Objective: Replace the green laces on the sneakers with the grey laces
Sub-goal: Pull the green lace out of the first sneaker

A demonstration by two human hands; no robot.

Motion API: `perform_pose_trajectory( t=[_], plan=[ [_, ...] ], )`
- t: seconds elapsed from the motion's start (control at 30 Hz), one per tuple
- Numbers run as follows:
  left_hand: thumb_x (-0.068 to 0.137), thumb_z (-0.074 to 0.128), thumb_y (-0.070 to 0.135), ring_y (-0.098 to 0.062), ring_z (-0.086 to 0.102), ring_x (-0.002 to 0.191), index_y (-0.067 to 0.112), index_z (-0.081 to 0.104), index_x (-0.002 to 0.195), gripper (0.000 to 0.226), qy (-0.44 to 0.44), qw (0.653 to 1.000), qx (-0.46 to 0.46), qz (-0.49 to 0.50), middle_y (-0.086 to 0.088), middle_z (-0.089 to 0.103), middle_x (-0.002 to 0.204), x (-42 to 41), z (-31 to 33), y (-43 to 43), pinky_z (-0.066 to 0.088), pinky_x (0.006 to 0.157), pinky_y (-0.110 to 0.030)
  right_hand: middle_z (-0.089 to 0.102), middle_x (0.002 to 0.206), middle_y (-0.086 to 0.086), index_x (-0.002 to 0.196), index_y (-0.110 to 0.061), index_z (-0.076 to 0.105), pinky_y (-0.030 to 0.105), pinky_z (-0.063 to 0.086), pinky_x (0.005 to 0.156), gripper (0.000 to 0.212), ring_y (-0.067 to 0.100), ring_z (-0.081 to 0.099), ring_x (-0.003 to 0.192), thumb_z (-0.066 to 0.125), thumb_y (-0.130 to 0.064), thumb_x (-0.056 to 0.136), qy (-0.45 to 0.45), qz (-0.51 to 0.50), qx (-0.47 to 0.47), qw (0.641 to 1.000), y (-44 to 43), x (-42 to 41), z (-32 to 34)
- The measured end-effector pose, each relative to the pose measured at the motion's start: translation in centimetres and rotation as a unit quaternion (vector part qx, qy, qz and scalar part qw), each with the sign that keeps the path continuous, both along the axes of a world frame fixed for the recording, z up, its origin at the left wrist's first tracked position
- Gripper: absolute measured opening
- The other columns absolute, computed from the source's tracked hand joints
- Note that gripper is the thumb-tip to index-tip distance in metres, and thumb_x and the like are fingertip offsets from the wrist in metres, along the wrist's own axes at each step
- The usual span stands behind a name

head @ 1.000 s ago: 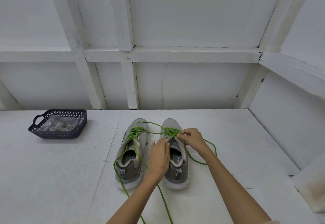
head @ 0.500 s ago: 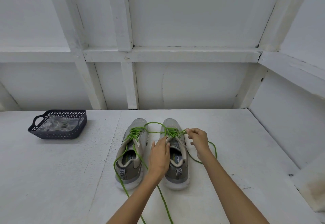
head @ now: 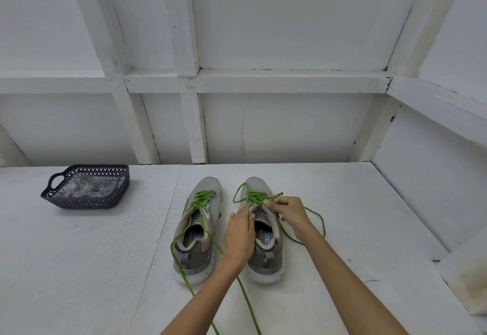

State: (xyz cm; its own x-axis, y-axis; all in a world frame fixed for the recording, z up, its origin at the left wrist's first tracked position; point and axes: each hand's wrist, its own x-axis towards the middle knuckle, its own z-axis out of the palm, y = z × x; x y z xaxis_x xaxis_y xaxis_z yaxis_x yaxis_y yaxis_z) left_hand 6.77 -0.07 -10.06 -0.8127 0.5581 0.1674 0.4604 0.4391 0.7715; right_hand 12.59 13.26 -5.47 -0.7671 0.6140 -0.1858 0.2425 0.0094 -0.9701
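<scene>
Watching from the head camera, I see the left hand (head: 238,232) laid along the near flank of a grey mesh sneaker with a white sole (head: 267,262), fingers fairly straight and pressing by its eyelets. The right hand (head: 291,213), fingers curled, pinches that shoe's bright green cord lace (head: 249,195) just ahead of the left fingertips. A matching sneaker (head: 208,187), also green-laced, stands just left of the left hand. Far left of both hands sits a dark perforated plastic basket (head: 79,203); I cannot tell its contents.
</scene>
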Motion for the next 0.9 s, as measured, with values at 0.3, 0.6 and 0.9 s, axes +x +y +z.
perform_pose_trajectory(
  t=[0.3, 0.6, 0.9],
  plan=[
    [0.102, 0.036, 0.02, -0.021, 0.057, 0.106, 0.017, 0.057, 0.12, 0.028, 0.004, 1.0, -0.001, 0.003, 0.001, 0.064, 0.112, 0.0, -0.1, 0.1, 0.041, 0.102, -0.044, 0.056, 0.073, 0.009, 0.072, -0.003, 0.063, 0.027, 0.04, 0.061, 0.027, 0.019, 0.049, 0.07, 0.072, -0.024, 0.086, 0.018, -0.098, -0.001, 0.995, 0.4, -0.3, -0.5],
    [0.103, 0.035, 0.023, -0.023, 0.056, 0.108, 0.018, 0.055, 0.125, 0.031, 0.009, 1.0, -0.013, 0.0, -0.001, 0.064, 0.114, 0.0, 0.0, -0.2, 0.043, 0.098, -0.041, 0.061, 0.077, 0.009, 0.075, -0.006, 0.065, 0.025, 0.037, 0.057, 0.022, 0.017, 0.048, 0.067, 0.07, -0.024, 0.088, 0.051, -0.202, -0.037, 0.977, 1.3, -0.3, -0.5],
    [0.103, 0.035, 0.02, -0.019, 0.057, 0.108, 0.017, 0.057, 0.125, 0.031, 0.009, 1.0, 0.003, -0.004, 0.0, 0.064, 0.117, 0.1, 0.1, -0.2, 0.038, 0.106, -0.041, 0.056, 0.064, 0.006, 0.066, -0.006, 0.063, 0.033, 0.038, 0.064, 0.028, 0.022, 0.047, 0.067, 0.072, -0.024, 0.086, 0.044, -0.24, 0.019, 0.969, 1.0, -0.8, -0.7]
  ],
)
